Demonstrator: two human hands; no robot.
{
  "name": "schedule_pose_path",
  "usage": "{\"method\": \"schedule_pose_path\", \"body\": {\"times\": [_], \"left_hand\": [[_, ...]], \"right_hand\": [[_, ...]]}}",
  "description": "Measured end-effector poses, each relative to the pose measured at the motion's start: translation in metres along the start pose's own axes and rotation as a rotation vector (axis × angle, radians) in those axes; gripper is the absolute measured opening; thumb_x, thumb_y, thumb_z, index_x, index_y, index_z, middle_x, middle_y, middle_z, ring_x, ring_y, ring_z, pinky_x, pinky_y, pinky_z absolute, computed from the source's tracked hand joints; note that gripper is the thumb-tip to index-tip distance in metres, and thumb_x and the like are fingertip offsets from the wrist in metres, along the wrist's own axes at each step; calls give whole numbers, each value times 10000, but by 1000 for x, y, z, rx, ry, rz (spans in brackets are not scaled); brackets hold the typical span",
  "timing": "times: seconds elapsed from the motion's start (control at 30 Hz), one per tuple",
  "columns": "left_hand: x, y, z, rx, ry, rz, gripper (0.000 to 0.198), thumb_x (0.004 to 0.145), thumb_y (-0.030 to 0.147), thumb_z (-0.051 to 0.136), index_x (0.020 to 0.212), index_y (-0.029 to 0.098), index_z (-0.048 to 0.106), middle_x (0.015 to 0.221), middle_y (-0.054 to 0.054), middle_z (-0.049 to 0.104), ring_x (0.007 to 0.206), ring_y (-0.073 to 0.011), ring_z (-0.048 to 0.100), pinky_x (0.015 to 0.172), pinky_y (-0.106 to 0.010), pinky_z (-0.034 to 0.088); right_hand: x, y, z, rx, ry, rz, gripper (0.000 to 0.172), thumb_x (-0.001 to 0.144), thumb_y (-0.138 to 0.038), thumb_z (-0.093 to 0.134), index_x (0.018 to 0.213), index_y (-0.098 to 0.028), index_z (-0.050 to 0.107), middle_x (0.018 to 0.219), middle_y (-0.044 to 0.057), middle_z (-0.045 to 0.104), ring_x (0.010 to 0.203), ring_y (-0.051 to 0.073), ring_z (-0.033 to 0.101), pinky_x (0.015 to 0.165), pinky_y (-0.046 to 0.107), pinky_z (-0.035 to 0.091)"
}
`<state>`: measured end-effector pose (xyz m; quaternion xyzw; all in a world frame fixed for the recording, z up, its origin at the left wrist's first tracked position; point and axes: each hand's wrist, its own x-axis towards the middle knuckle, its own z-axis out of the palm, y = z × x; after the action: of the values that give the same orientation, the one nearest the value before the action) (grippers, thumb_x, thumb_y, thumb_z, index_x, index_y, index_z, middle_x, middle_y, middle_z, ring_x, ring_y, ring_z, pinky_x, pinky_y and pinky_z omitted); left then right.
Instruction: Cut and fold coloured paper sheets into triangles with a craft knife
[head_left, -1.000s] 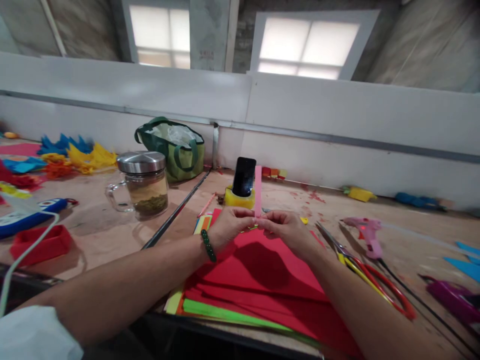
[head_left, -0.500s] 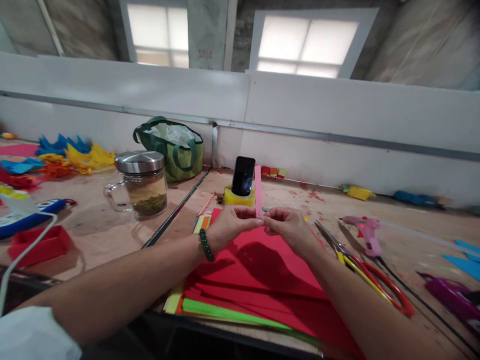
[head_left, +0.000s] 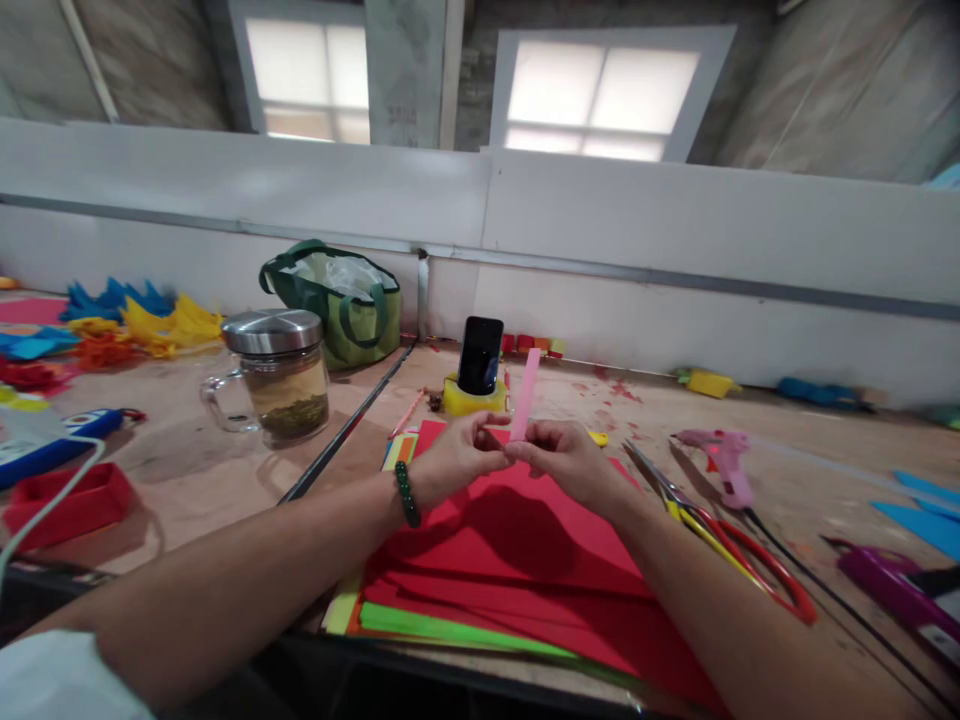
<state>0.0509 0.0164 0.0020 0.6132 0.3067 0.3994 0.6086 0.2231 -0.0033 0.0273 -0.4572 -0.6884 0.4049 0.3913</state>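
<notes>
A narrow pink paper strip [head_left: 526, 390] stands up between my hands, leaning a little to the right. My right hand [head_left: 570, 457] pinches its lower end between thumb and fingers. My left hand [head_left: 461, 455], with a dark green bead bracelet [head_left: 407, 494] at the wrist, is closed at the same lower end. Its thumb meets the right thumb, and its index finger is lifted slightly. The very bottom of the strip is hidden by the fingertips. Below both hands lies a stack of coloured paper, with a red sheet [head_left: 517, 580] on top and green edges showing.
A phone [head_left: 481, 355] leans in a yellow tape roll [head_left: 472, 396] behind the hands. Scissors [head_left: 712, 535], a pink glue gun [head_left: 724, 460] and a purple tool [head_left: 896, 590] lie right. Left are a lidded glass mug [head_left: 285, 385], a green bag [head_left: 367, 325] and a red tray [head_left: 71, 505].
The strip has tipped from nearly upright to leaning right. My left index finger has lifted away from the strip. The view has shifted slightly.
</notes>
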Motion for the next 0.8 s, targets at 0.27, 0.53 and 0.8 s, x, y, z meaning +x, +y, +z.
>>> {"method": "schedule_pose_path", "body": {"times": [0.27, 0.53, 0.8], "left_hand": [[-3, 3, -4, -152, -217, -105, 317, 672, 397, 769, 762, 118, 649, 721, -21, 615, 668, -103, 538, 650, -228, 392], [-4, 4, -7, -334, -514, -277, 260, 714, 387, 642, 716, 151, 533, 662, -17, 549, 648, -149, 570, 687, -298, 444], [-7, 8, -1, -29, -380, -192, 255, 705, 315, 640, 883, 133, 662, 792, -61, 693, 724, -164, 640, 739, -297, 471]], "right_hand": [[0, 4, -9, 103, -67, -40, 251, 712, -390, 701, 836, -175, 668, 715, 10, 633, 603, 111, 543, 544, 237, 447], [-4, -1, -17, 147, -177, -69, 211, 701, -379, 738, 712, -181, 664, 680, -15, 588, 591, 89, 512, 562, 228, 429], [-2, -2, -16, -32, -164, -12, 279, 698, -418, 725, 652, -144, 707, 567, -2, 584, 553, 109, 485, 533, 253, 381]]}}
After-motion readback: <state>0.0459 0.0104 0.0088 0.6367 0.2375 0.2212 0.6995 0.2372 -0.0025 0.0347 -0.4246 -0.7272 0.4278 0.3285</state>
